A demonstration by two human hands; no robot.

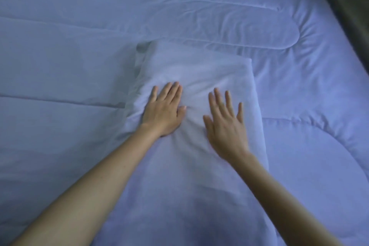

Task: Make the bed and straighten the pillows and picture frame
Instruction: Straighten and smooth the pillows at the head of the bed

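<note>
A white pillow (191, 70) lies lengthwise in the middle of the bed, on top of a pale quilted duvet (79, 56). My left hand (165, 110) lies flat on the pillow's left half, palm down, fingers together and pointing away from me. My right hand (225, 124) rests flat on the pillow's right half, fingers spread. Neither hand holds anything. The pillow's fabric wrinkles between the two hands. No picture frame is in view.
The duvet (299, 86) covers the whole bed, with stitched channels and light creases. The bed's right edge (327, 6) runs along the upper right, with a dark floor or wall strip (351, 16) beyond it.
</note>
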